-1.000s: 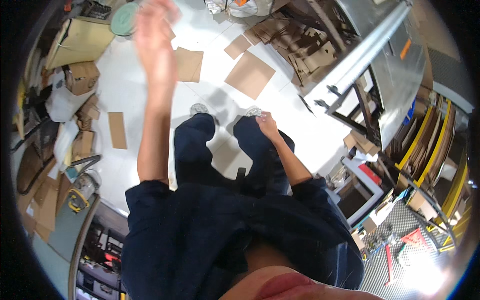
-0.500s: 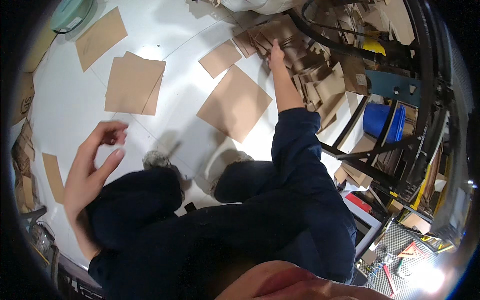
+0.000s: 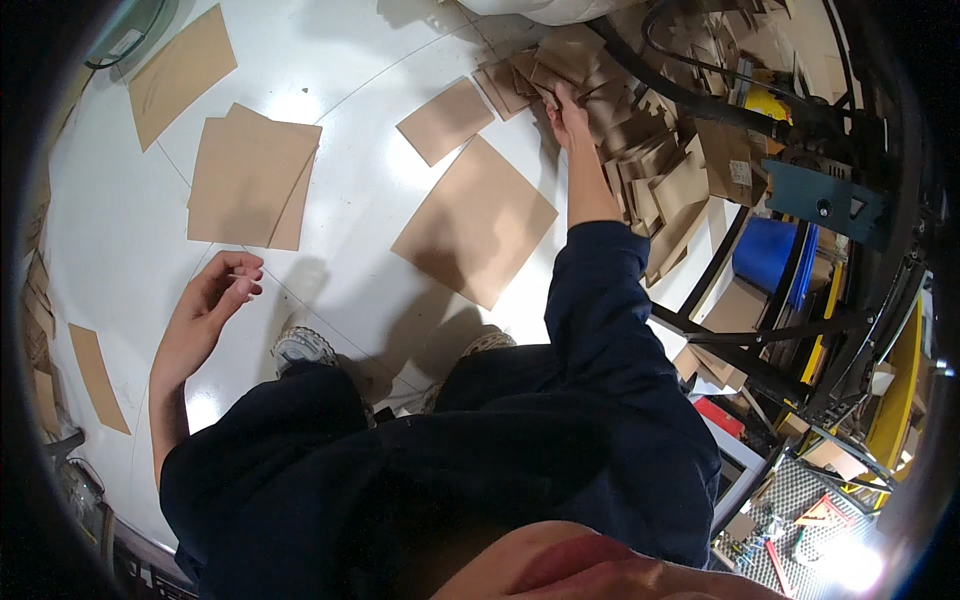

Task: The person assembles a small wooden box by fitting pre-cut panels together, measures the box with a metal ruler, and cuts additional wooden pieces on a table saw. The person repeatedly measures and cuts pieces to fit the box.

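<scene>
My right hand (image 3: 567,118) reaches to the far right, into a heap of brown cardboard pieces (image 3: 640,150). Its fingers close on the edge of a small cardboard piece (image 3: 568,52) at the near side of the heap; the fingertips are partly hidden. My left hand (image 3: 212,305) hovers above the floor on the left, fingers loosely curled, thumb slightly apart from them, holding nothing. Just beyond it lie stacked cardboard sheets (image 3: 235,185). A large square sheet (image 3: 475,225) rests flat in the middle, with a smaller rectangular sheet (image 3: 445,120) touching its far corner.
A black metal frame (image 3: 780,335) rises on my right, with a thick black tube (image 3: 690,95) across the heap and a blue bin (image 3: 770,260) behind bars. Another cardboard sheet (image 3: 182,78) lies far left, beside a green round container (image 3: 130,30). A narrow strip (image 3: 97,378) lies near left.
My right hand has shifted slightly right within the heap, and the cardboard at its fingers has moved. My left hand has curled more, its thumb coming closer to the fingers. The view has shifted a little.
</scene>
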Tool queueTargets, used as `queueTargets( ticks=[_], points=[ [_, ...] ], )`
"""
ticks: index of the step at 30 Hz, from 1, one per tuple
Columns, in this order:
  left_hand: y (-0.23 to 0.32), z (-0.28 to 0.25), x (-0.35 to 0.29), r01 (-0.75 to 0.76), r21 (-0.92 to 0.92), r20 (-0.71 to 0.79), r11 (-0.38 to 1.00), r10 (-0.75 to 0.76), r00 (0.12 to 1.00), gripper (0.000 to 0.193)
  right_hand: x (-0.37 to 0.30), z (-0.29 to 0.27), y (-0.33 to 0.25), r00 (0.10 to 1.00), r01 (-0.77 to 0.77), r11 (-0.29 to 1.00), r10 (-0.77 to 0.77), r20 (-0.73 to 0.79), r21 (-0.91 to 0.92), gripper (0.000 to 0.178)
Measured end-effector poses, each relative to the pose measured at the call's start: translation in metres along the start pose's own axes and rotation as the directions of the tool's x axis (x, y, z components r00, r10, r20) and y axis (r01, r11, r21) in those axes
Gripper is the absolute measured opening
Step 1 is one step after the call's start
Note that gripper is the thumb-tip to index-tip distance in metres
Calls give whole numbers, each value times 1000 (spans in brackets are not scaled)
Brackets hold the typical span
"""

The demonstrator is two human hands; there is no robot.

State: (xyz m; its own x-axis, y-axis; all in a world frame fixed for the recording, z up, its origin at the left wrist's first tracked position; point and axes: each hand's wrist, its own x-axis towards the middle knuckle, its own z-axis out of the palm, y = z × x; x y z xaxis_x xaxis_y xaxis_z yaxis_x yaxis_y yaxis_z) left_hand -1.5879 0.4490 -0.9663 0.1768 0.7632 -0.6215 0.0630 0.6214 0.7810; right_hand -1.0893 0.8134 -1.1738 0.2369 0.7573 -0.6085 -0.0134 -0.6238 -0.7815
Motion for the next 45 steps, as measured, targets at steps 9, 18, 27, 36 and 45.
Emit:
queueTargets(
  ticks=[9,18,27,36,45],
  points=[
    [19,20,40,-114,38,111,993,109,988,33,-43,-43,19,966,247,940,-219,-138,235,23],
    [88,8,10,-199,110,185,974,177,967,32,-189,-71,19,877,385,904,-296,-380,186,12],
    [196,116,-186,-148,275,-239,950,216,947,42,-605,-47,-79,990,-92,948,54,130,306,25],
    [372,248,-392,-272,116,-254,955,293,922,50,-922,-117,-250,929,-119,914,-36,369,388,22],
    [485,474,-464,-588,42,213,808,567,795,59,-1048,-314,-271,955,218,796,-294,47,565,16]
  ],
)
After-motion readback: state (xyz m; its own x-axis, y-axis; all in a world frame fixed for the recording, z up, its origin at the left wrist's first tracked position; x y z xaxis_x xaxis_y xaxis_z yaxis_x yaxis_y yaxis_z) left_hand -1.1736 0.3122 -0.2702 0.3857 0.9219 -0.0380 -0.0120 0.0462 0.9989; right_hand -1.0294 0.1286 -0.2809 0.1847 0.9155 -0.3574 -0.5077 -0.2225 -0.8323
